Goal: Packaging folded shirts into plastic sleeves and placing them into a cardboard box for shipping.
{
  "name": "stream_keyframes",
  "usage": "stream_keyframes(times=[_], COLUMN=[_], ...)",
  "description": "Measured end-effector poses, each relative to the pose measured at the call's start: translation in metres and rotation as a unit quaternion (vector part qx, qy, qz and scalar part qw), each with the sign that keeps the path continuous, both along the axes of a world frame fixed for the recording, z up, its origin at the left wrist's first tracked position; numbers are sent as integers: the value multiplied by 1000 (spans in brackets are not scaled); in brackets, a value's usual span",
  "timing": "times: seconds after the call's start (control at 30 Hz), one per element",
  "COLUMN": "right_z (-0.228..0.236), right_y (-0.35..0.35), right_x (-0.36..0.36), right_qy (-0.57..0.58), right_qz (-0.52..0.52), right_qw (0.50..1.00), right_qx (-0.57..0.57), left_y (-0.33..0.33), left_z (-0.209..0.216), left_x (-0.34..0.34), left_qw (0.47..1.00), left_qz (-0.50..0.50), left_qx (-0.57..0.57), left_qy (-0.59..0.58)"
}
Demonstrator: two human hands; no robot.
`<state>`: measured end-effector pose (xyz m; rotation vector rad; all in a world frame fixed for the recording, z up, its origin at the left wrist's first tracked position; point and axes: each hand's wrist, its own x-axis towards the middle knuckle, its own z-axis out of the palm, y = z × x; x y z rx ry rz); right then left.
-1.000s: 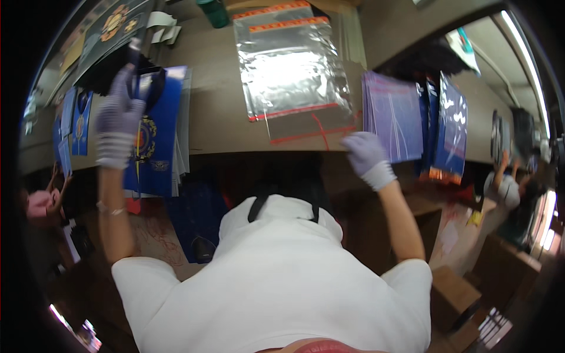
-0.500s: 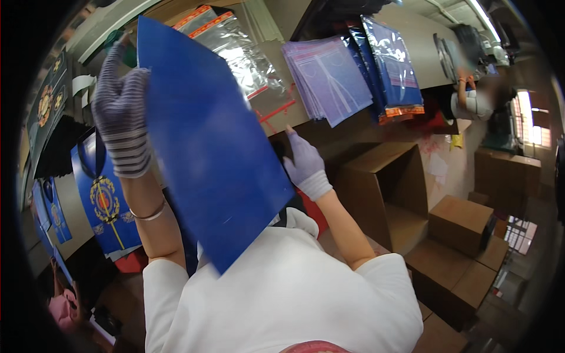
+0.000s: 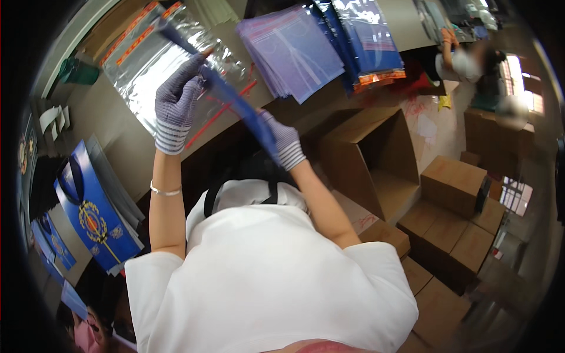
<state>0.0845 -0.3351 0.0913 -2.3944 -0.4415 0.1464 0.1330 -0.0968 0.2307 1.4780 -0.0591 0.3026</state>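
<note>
The blue flat piece (image 3: pixel 238 105) is edge-on before you, slanting far-left to near-right. Your left hand (image 3: pixel 178 106) grips it, fingers curled; your right hand (image 3: pixel 282 139) is against its near end, its closure hidden. Clear plastic bags (image 3: pixel 138 76) lie far left, purple sheets (image 3: pixel 291 53) far right.

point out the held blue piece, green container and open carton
Held blue piece (image 3: pixel 239 106), head view: middle of its slanted, blurred length
Green container (image 3: pixel 79 71), head view: its side
Open carton (image 3: pixel 349 165), head view: its left outer wall
</note>
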Motion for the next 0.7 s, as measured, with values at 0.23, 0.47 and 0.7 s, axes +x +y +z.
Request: stream_keyframes(times=[0.23,0.47,0.7], right_z=[-2,-26,7], right_y=[-22,-34,-8], right_x=[20,32,36], right_qy=[97,134,-34], right_qz=[-81,-68,9], right_qw=[989,989,999], right_qx=[77,3,3], left_y=[19,-77,37], left_z=[-163,-180,-209], left_x=[4,-90,-31], left_qw=[874,767,763], left_qz=[55,-596,-28], left_qx=[475,200,619], left_qy=[80,126,186])
